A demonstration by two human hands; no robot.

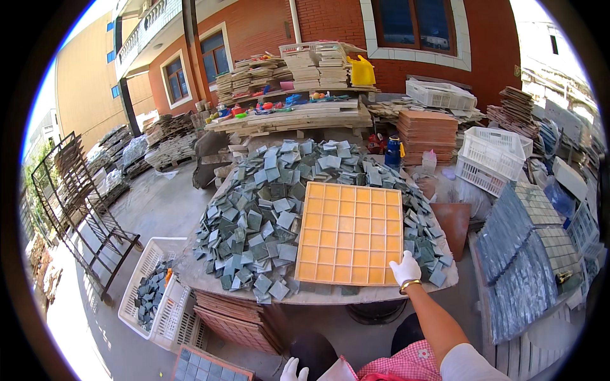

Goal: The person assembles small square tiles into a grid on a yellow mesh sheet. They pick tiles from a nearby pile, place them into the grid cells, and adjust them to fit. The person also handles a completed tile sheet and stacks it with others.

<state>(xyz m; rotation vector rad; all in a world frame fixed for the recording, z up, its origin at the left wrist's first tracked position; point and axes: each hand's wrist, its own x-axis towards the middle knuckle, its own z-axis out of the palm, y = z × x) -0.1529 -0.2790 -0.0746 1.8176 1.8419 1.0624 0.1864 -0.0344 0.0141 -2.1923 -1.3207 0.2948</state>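
Note:
An orange square grid tray (351, 236) with raised dividers lies on the pile of small grey-green square tiles (251, 222); its cells hold no tiles. My right hand (405, 269), in a white glove with a gold bracelet at the wrist, grips the tray at its near right corner. Low at the bottom edge, my left hand (293, 370), also white-gloved, is near my lap with its fingers apart and nothing visible in them. Part of it is cut off by the picture's edge. Close by on its left is a grid tray filled with bluish tiles (206, 367).
The tiles cover much of a table (190, 263). A white crate (152, 298) of tiles stands left, beside stacked brown trays (238, 317). Tiled sheets (524, 254) are piled on a pallet at right. A blue flask (393, 152) stands behind the tiles; a metal rack (86, 216) is far left.

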